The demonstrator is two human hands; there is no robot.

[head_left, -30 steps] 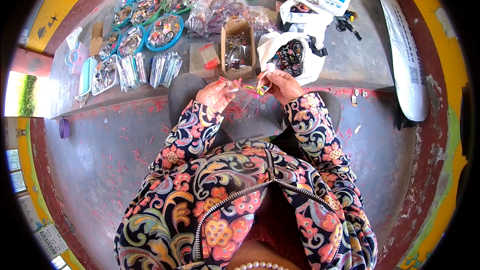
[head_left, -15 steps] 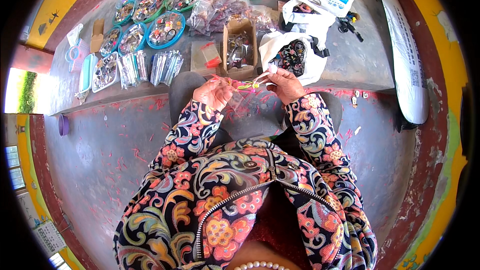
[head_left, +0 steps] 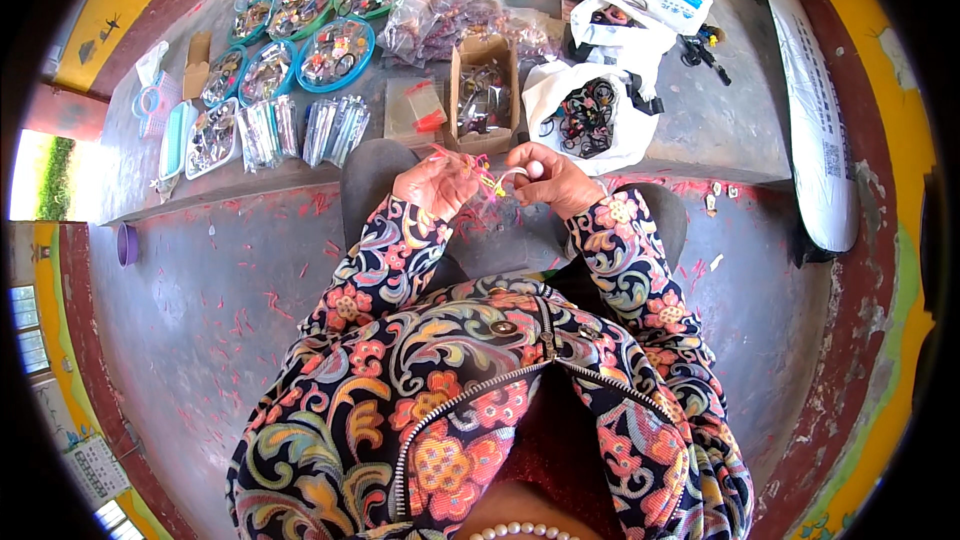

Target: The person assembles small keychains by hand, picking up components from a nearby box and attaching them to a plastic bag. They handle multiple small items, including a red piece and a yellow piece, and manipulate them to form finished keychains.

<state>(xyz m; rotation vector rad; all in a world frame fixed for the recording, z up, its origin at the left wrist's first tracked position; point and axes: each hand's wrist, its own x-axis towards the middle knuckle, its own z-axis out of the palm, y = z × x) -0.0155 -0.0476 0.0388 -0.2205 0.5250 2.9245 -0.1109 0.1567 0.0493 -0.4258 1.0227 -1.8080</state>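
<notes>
In front of you, grey platform [head_left: 720,130]. On it, left to right along near edge: white tray [head_left: 236,148] of small items, two bundles of slim packets [head_left: 268,133], flat clear bags [head_left: 401,120], open cardboard box [head_left: 485,142], white bag [head_left: 630,148]. Behind, blue and green basins [head_left: 340,90]. Below you, grey floor [head_left: 200,360]: red scraps [head_left: 273,300], purple pot [head_left: 127,246].

Tangled pink and yellow bands [head_left: 489,180] are lying in the left hand [head_left: 434,184], a white ball [head_left: 535,170] resting in the right hand [head_left: 567,185].
</notes>
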